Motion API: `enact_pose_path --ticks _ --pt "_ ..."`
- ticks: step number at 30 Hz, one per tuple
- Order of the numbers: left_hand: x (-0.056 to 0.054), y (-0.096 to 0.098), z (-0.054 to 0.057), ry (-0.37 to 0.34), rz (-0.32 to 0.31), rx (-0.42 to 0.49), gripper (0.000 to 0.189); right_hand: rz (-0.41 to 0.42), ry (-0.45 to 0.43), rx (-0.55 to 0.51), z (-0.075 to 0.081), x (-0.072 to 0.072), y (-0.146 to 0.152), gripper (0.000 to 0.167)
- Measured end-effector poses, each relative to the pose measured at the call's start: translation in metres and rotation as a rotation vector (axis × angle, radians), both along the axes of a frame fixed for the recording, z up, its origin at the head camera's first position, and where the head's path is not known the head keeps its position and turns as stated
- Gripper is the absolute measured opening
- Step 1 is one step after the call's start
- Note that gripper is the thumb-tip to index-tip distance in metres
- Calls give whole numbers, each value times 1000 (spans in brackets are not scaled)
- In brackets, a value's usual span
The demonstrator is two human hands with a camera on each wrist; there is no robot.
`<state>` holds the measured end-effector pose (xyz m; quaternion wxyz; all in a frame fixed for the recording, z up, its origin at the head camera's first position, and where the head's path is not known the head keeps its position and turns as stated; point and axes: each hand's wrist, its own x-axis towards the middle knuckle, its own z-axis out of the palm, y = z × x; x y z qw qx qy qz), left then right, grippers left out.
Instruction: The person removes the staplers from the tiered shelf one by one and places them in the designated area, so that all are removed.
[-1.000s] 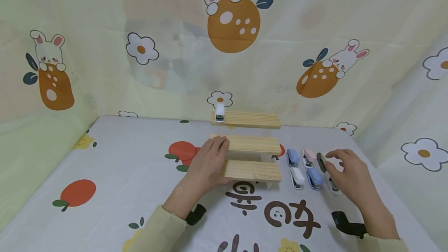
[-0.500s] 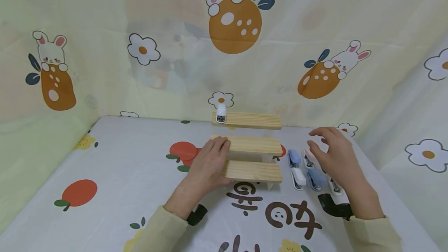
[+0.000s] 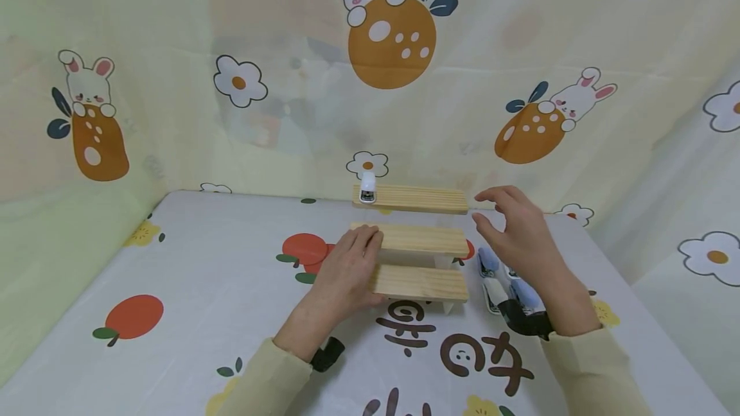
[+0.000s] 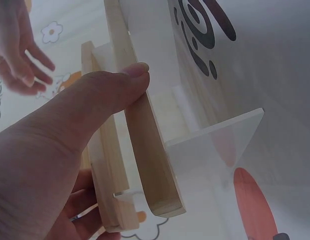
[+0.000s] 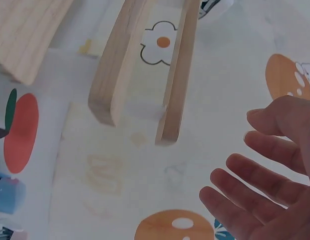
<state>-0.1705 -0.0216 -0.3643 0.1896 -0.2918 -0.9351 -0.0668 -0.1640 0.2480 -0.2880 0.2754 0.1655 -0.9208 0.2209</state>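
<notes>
My left hand (image 3: 347,268) grips the left end of a three-tier display stand with pale wooden planks (image 3: 422,281) and clear supports. In the left wrist view, my thumb (image 4: 137,70) lies over one plank's edge and the fingers curl beneath. On the top plank (image 3: 422,198) stands a white mini stapler (image 3: 367,189), at its left end. My right hand (image 3: 517,233) hovers right of the stand, fingers spread apart; nothing shows between them. Below it, blue staplers (image 3: 488,260) and a white stapler (image 3: 493,293) are partly covered by the hand and wrist strap.
The white tablecloth (image 3: 202,262) bears printed fruit and lettering. A pale patterned curtain (image 3: 277,133) hangs close behind the stand and along both sides. Black straps sit at both wrists, one (image 3: 523,320) over the staplers.
My right hand has risen from beside an olive-green stapler and moved left toward the top plank. That stapler is now out of sight. My left hand has stayed on the stand.
</notes>
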Motion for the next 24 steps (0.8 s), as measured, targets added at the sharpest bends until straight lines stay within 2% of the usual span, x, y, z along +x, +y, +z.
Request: enact_pose_path --ticks 7,14,19,24 --pt "0 0 1 -6 10 -13 106 44 -22 2 3 -12 -15 27" --pt "0 0 1 -15 3 -2 107 51 -91 -4 4 -24 -29 28" --pt "0 0 1 -10 5 -4 106 97 -107 7 3 -33 -41 28" --pt "0 0 2 -39 7 -4 107 133 -127 10 1 -42 -53 28"
